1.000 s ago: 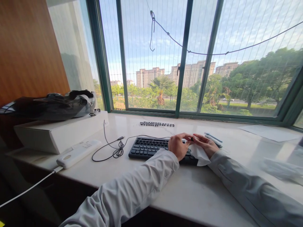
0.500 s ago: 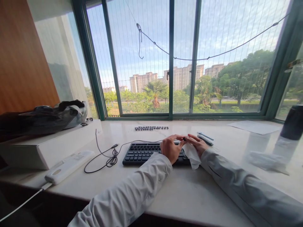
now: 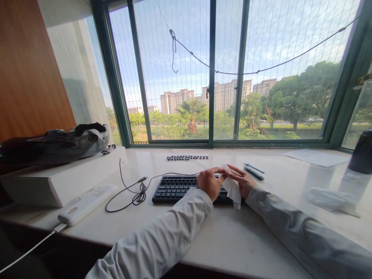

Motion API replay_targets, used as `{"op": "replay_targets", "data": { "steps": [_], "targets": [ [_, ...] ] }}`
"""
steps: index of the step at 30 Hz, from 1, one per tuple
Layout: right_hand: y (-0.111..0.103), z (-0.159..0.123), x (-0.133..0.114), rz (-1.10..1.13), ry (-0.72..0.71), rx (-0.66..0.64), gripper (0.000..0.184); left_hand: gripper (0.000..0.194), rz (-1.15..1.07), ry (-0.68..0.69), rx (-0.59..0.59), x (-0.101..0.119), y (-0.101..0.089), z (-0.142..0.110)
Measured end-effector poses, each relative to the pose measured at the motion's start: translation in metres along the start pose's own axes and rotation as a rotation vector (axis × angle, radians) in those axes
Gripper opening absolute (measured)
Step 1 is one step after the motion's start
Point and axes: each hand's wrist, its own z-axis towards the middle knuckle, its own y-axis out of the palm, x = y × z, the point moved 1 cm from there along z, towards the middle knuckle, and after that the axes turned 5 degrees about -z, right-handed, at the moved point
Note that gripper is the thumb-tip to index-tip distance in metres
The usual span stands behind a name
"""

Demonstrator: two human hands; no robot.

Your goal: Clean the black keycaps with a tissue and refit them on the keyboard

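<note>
My left hand point(image 3: 208, 184) is closed in a pinch above the right part of a black keyboard point(image 3: 171, 190). Its fingertips meet those of my right hand point(image 3: 244, 183), which is closed on a white tissue point(image 3: 233, 190). The tissue hangs down between both hands, over the keyboard's right end. A small dark keycap showed between the fingertips a moment ago; the tissue and fingers now cover it. Behind the keyboard, several loose black keycaps point(image 3: 187, 157) lie in rows on the white tabletop point(image 3: 221, 236).
Right of my hands lie slim dark tools point(image 3: 254, 171). The keyboard's cable point(image 3: 139, 195) is coiled at left, near a white power strip point(image 3: 87, 203) and a white box point(image 3: 58, 186) with a black bag point(image 3: 55, 145). Far right are a plastic bag point(image 3: 333, 200), paper point(image 3: 315, 157) and dark bottle point(image 3: 362, 153).
The tissue has come up over the fingertips and covers the small dark keycap that showed there. Both hands stay nearly in place; the view has shifted slightly.
</note>
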Motion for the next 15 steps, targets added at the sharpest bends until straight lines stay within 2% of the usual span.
{"op": "replay_targets", "data": {
  "steps": [4, 9, 15],
  "targets": [
    [0.0005, 0.0007, 0.0015, 0.024, 0.084, 0.005, 0.04, 0.018, 0.044, 0.005, -0.007, -0.0002, -0.0013, -0.0009],
    [-0.0021, 0.0031, 0.0025, 0.017, 0.075, 0.016, 0.039, 0.016, 0.024, 0.041, -0.022, 0.0008, -0.004, -0.0006],
    [0.0013, 0.0001, 0.0013, 0.054, 0.072, -0.032, 0.031, 0.02, -0.013, 0.064, -0.013, 0.004, -0.0056, -0.0007]
  ]
}}
